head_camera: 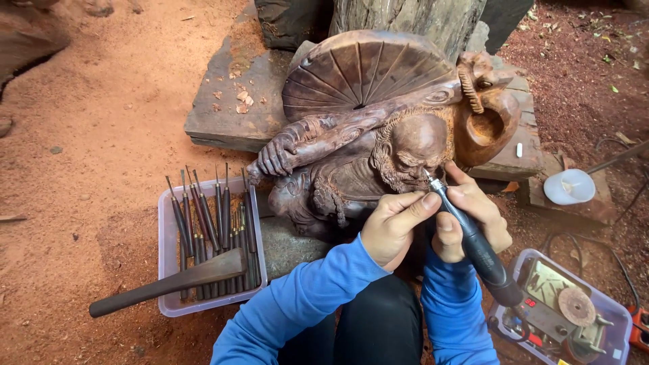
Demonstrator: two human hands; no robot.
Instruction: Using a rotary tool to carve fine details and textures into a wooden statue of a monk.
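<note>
Wooden carving [378, 135] of an old bearded man with a big fan sits on flat stone slabs [230, 101] over red dusty ground [101, 135], right in front of the person. It is the biggest thing here and it looks heavy, so it should stay put while it is worked on.

Next in size is a clear tray [167, 270] on the person's left, full of thin chisels [216, 223], with a dark wooden mallet [169, 284] lying across it. On the right, another clear box [612, 318] holds a small machine and a round disc.

Both sleeves are blue. The right hand [473, 220] has its fingers wrapped tight around a black power pen tool [473, 240]. The left hand [392, 226] has its fingers curled together, with the thumb pressing on the tool near its front to keep it steady.

Smallest of all is the thin metal tip [428, 177], which touches the face beside the nose. To do this well, the person probably needs light pressure, short strokes, and both hands close, so the tip does not skip and scratch the face.
</note>
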